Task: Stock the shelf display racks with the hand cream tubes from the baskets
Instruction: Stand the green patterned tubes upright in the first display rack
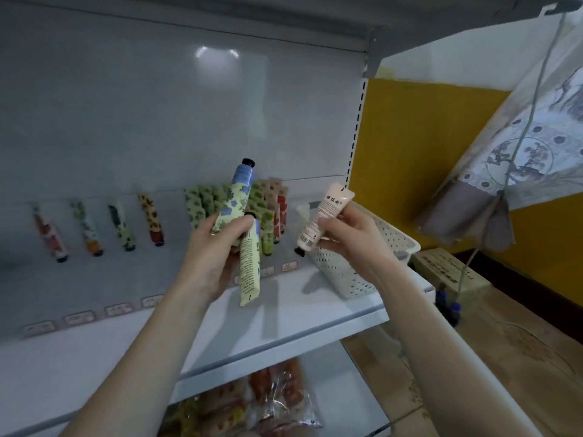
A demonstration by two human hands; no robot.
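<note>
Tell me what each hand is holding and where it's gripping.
Left hand grips two floral tubes: the upper tube by its flat end, the lower tube near its cap end. Right hand pinches a pale pink tube mid-body.

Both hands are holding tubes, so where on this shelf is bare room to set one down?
Bare: the front strip of the white metal shelf, between small price labels and edge, and the patch left of the white perforated plastic basket. Gaps separate four single patterned tubes at left. Crowded: packed green and pink tubes mid-shelf.
</note>
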